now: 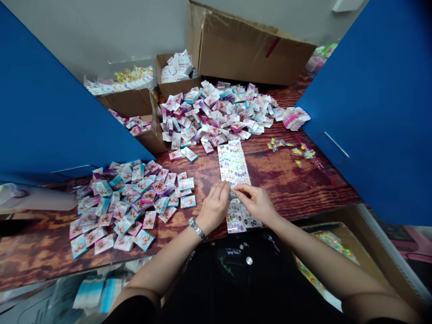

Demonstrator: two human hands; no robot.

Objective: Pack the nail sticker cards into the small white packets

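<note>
- Left hand (pixel 216 202): palm down, fingers bent and close together, fingertips over the printed sheets (pixel 240 164) (a metal watch (pixel 198 229) circles that wrist); I cannot tell whether it grips anything.
- Right hand (pixel 258 202): angled inward, thumb and forefinger narrowed near the left fingertips; I cannot tell what, if anything, sits between them.
- Printed sheets: lengthwise on the table (pixel 283 180), beneath both hands, right of the nearer small boxes (pixel 130 202).
</note>
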